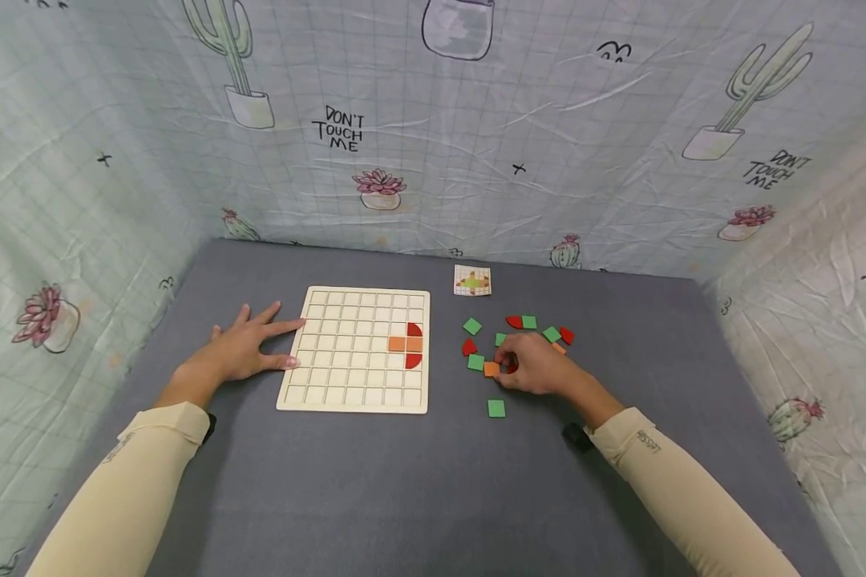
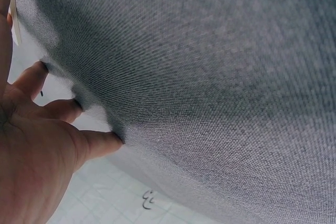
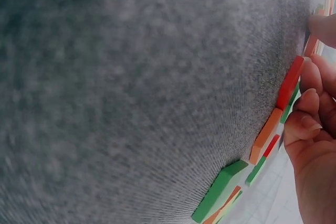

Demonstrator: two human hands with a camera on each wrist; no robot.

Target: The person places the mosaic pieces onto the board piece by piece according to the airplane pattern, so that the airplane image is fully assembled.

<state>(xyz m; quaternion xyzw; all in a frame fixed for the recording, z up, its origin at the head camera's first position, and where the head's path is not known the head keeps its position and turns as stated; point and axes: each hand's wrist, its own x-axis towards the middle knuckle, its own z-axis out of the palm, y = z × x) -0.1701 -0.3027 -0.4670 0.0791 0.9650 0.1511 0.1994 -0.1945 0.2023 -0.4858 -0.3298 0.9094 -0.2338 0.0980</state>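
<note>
Head view: I have the left hand spread wide, thumb and index tips touching the edge of the cream grid board just to its right. Board's far side from that hand carries two orange squares side by side, one red quarter-round beyond them, a second red quarter-round on the near side. Right hand is narrow, pinching an orange square tile at its fingertips. Red piece shows under those fingers. Green square just left of the pinch; loose green tile on the hand's near side; more red, green and orange pieces just beyond it. Pattern card lies farther out, left of the right hand.

Left wrist view: I see fingers fanned, tips down on grey fabric. Board edge is only a sliver by the hand.

Right wrist view: I read the pinch on the orange tile between two fingertips, other fingers curled. Red block sits right beside them, then an orange block and a green block farther along.
</note>
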